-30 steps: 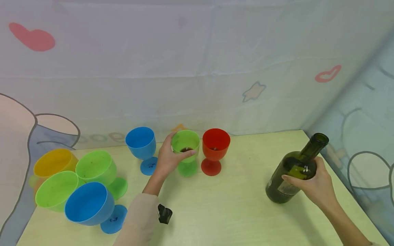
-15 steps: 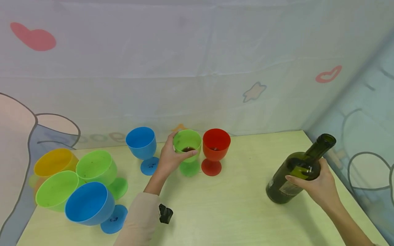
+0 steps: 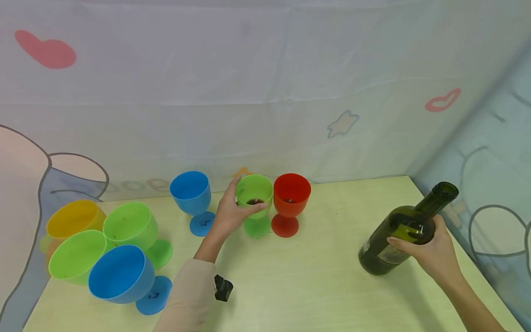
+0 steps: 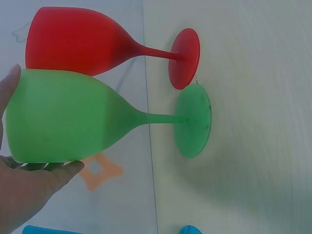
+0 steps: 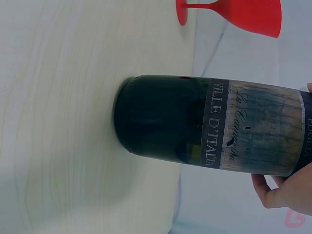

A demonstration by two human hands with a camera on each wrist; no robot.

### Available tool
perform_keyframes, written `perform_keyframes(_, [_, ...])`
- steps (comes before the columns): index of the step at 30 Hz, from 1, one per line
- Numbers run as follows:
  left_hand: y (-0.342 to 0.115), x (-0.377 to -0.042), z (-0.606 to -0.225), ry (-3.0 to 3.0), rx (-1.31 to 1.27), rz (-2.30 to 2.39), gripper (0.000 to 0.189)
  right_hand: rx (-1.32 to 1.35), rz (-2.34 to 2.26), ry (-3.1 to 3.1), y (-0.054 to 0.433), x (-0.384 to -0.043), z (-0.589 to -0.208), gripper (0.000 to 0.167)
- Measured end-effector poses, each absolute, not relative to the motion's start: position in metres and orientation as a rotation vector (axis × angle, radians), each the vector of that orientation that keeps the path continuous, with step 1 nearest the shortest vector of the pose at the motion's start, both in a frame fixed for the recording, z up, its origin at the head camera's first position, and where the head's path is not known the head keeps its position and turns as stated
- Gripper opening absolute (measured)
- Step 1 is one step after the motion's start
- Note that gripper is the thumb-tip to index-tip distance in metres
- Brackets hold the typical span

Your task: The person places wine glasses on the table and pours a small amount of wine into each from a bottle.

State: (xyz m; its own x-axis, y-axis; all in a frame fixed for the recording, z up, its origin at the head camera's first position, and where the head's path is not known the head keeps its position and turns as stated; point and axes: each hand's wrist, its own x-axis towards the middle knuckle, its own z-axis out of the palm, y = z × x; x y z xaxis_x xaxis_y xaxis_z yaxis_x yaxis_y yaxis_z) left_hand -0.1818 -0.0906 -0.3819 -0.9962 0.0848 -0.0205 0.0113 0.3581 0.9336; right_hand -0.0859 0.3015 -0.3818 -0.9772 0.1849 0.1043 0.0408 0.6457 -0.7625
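The left hand [image 3: 230, 216] has its grip round the bowl of a green goblet [image 3: 256, 188], thumb along the near side and fingers round the left and far side; the goblet stands upright at the far middle of the worktop [image 3: 307, 281], a little dark liquid [image 3: 255, 202] in its bottom; just to its right is a red goblet [image 3: 291, 203], also with something dark at the bottom, and to the left of the hand a far blue goblet [image 3: 191, 193].

The right hand [image 3: 435, 253] has its grip round the upper body of a dark green bottle [image 3: 394, 233] at the right of the worktop, well apart from the goblets; its base is down at the surface, its neck slants right in the head view, and its label [image 5: 258, 127] reads "VILLE D'ITALIA".

At the left stand a yellow goblet [image 3: 75, 217], two more green goblets [image 3: 129, 227] and, nearest, a near blue goblet [image 3: 120, 274]; a pale printed cloth [image 3: 257, 69] hangs behind.
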Motion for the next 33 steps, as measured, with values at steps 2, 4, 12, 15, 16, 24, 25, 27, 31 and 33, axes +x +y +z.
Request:
perform_keyframes(2, [-0.092, -0.181, -0.381, 2.533, 0.104, 1.75, 0.095, -0.189, 1.242, -2.688, 0.301, -0.086, -0.382, 0.077])
perform_keyframes(4, [-0.093, -0.179, -0.381, 2.534, 0.13, 1.768, 0.094, -0.193, 1.242, -2.687, 0.301, -0.086, -0.382, 0.077])
perform_keyframes(12, [-0.103, -0.172, -0.371, 2.581, 0.196, 1.805, 0.086, -0.212, 1.251, -2.695, 0.302, -0.086, -0.383, 0.076])
perform_keyframes(15, [-0.108, -0.169, -0.363, 2.627, 0.214, 1.794, 0.083, -0.221, 1.243, -2.701, 0.302, -0.086, -0.384, 0.076])
perform_keyframes(16, [-0.11, -0.168, -0.36, 2.643, 0.225, 1.795, 0.081, -0.223, 1.239, -2.702, 0.302, -0.086, -0.384, 0.076])
perform_keyframes(24, [-0.126, -0.162, -0.347, 2.84, 0.265, 1.767, 0.08, -0.218, 1.239, -2.693, 0.303, -0.086, -0.383, 0.076])
perform_keyframes(25, [-0.13, -0.164, -0.349, 2.872, 0.277, 1.757, 0.081, -0.219, 1.237, -2.691, 0.303, -0.086, -0.384, 0.076])
perform_keyframes(27, [-0.141, -0.174, -0.365, 2.952, 0.292, 1.738, 0.083, -0.22, 1.234, -2.689, 0.302, -0.086, -0.384, 0.077])
perform_keyframes(31, [-0.165, -0.195, -0.395, 3.103, 0.287, 1.691, 0.088, -0.216, 1.237, -2.685, 0.302, -0.086, -0.384, 0.077])
perform_keyframes(33, [-0.169, -0.192, -0.389, 3.132, 0.241, 1.667, 0.09, -0.212, 1.24, -2.685, 0.301, -0.086, -0.383, 0.077])
